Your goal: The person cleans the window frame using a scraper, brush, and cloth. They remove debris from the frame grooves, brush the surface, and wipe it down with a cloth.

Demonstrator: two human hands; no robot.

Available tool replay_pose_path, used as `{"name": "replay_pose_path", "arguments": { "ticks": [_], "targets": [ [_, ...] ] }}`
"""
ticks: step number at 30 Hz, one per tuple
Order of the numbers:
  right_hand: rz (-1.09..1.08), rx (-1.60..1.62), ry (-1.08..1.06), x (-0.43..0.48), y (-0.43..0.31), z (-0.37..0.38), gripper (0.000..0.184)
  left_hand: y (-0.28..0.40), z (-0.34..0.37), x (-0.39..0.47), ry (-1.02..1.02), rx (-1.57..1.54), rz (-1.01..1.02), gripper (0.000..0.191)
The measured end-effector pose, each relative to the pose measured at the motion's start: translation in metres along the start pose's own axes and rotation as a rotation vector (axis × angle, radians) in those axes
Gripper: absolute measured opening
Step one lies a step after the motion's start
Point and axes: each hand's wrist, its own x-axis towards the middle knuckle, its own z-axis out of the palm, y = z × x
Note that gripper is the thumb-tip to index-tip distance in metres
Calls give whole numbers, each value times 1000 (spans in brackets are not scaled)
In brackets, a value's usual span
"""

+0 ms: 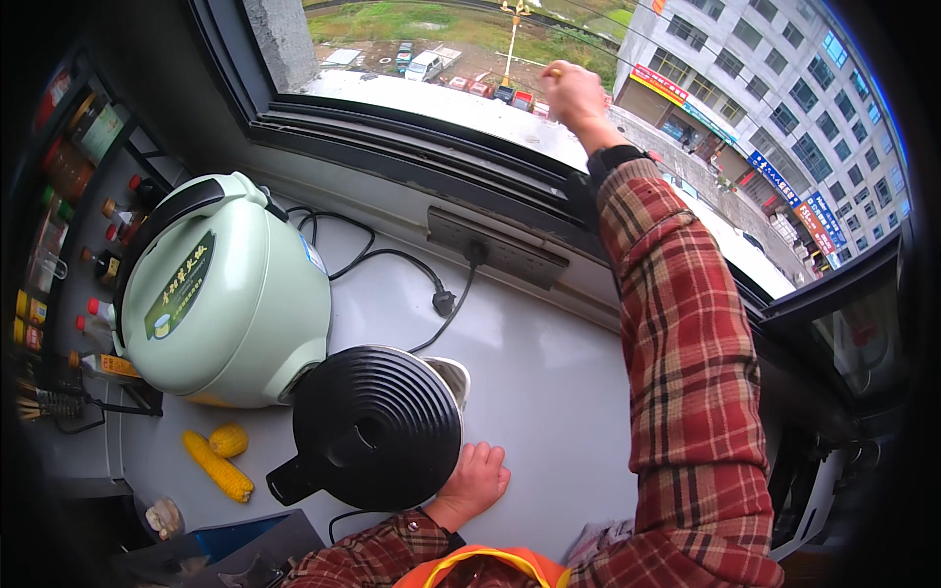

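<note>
My right hand (576, 94) reaches out through the open window, above the outer ledge, its fingers closed around a small yellowish thing that I cannot identify. On the grey counter (544, 397) rests my left hand (476, 478), curled into a loose fist beside an electric kettle with a black ribbed lid (382, 426); whether it holds anything is hidden. Left of the kettle stands a pale green rice cooker (242, 309). In front of that cooker lie a yellow corn cob (218, 467) and a shorter corn piece (229, 440).
A black rack (88, 198) with bottles and jars is at the left. Behind the kettle are a wall socket strip (500, 246), a cable and a loose black plug (443, 302). The window frame (412, 158) borders the counter. A blue-grey box (242, 540) stands at the lower left.
</note>
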Motion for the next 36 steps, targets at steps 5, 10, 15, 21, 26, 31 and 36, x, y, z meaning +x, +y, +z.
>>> {"name": "replay_pose_path", "arguments": {
  "ticks": [5,10,15,21,26,31,36],
  "targets": [
    [154,1071,-258,11,-20,5,29,3,0,0,-12,24,-7,16],
    [328,1017,-345,-3,-71,31,26,2,-2,1,-10,20,1,15],
    [215,346,200,13,-27,28,18,3,0,0,-2,-7,-24,15],
    [261,809,-237,9,-13,25,18,1,-1,0,-2,14,16,16],
    [320,492,171,3,-7,-17,21,2,0,-2,13,13,14,17],
    [417,1424,-475,-9,-37,17,20,3,-1,-1,-32,29,-5,14],
    [138,389,144,-3,-13,14,21,3,-2,-2,-23,42,2,15]
  ]
}}
